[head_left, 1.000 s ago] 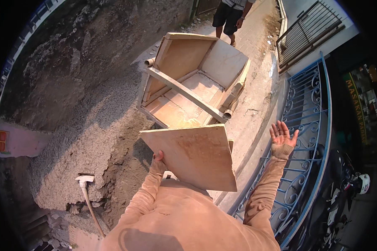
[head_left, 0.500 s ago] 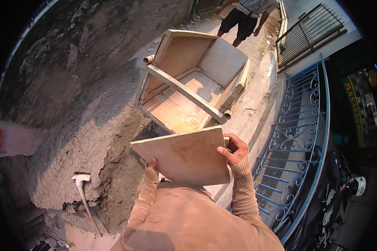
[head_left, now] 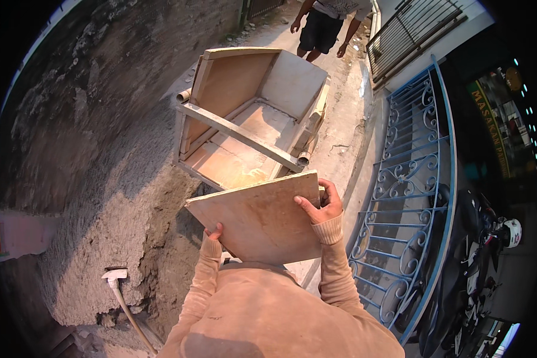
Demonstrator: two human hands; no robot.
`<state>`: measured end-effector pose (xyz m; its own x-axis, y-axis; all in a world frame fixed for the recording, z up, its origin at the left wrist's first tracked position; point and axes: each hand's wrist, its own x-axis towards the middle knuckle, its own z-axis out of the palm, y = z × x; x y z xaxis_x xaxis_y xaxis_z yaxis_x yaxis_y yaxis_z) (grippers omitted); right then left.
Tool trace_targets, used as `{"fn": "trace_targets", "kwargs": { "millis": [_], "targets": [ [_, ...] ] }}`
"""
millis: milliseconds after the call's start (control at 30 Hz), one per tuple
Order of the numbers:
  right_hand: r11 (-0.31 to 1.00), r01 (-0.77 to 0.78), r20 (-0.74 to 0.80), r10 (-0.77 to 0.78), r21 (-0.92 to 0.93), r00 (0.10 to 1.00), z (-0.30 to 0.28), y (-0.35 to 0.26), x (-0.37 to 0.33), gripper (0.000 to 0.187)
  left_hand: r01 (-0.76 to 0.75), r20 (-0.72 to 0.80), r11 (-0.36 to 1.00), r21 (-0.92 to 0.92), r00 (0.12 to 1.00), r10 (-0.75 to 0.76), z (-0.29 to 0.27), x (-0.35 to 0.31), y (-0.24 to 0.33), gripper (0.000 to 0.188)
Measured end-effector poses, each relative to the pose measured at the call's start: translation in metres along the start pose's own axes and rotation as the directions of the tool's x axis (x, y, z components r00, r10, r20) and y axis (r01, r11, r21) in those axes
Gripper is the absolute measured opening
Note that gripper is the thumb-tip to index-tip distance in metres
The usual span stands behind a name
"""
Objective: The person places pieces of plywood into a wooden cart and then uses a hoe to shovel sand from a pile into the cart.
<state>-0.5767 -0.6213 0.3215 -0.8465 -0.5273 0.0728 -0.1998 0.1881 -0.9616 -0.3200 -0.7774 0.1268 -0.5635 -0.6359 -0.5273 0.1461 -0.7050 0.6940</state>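
A flat, roughly rectangular wooden board [head_left: 259,221], pale and stained, is held up tilted in front of my body. My left hand [head_left: 213,231] grips its lower left edge, thumb on the near face and the other fingers mostly hidden behind. At the upper right edge, my right hand [head_left: 325,206] clasps it, thumb on the near face and fingers round the far side. Just beyond the board stands an open-topped wooden cart box [head_left: 232,161], with a handle bar [head_left: 241,136] across its near end. Greyish residue coats the inside of the box.
A sand heap [head_left: 110,221] lies against the rough wall on the left, with a hoe [head_left: 122,298] resting at it. To the right runs a blue metal fence [head_left: 400,179], with a parked motorcycle [head_left: 471,256] behind. Another person [head_left: 322,30] stands on the path [head_left: 340,119] beyond the cart.
The cart, fence and other surroundings have shifted left in view. My hands still hold the board, which has moved little; the right hand sits slightly further left. The other person's arms have changed position.
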Motion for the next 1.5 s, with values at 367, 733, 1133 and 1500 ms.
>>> {"fn": "trace_targets", "kwargs": {
  "millis": [367,733,1133,1500],
  "targets": [
    [0.993,0.090,-0.080,-0.083,0.079,0.993,-0.046,-0.010,-0.006,0.069,-0.095,0.144,0.985,0.147,0.987,0.073,0.055,-0.025,0.036,0.057],
    [0.996,0.079,0.256,-0.065,-0.043,0.965,-0.068,-0.002,-0.007,0.029,-0.298,0.082,0.920,0.254,0.954,0.287,0.033,-0.061,0.029,0.065],
    [0.974,0.221,0.595,-0.205,0.047,0.777,-0.020,-0.005,-0.043,0.026,-0.525,0.121,0.781,0.337,0.847,0.517,-0.098,-0.125,-0.008,0.048],
    [0.978,0.206,0.727,-0.116,-0.037,0.677,0.019,0.003,-0.152,0.023,-0.460,0.126,0.829,0.318,0.887,0.444,-0.179,-0.200,-0.006,0.035]
  ]
}}
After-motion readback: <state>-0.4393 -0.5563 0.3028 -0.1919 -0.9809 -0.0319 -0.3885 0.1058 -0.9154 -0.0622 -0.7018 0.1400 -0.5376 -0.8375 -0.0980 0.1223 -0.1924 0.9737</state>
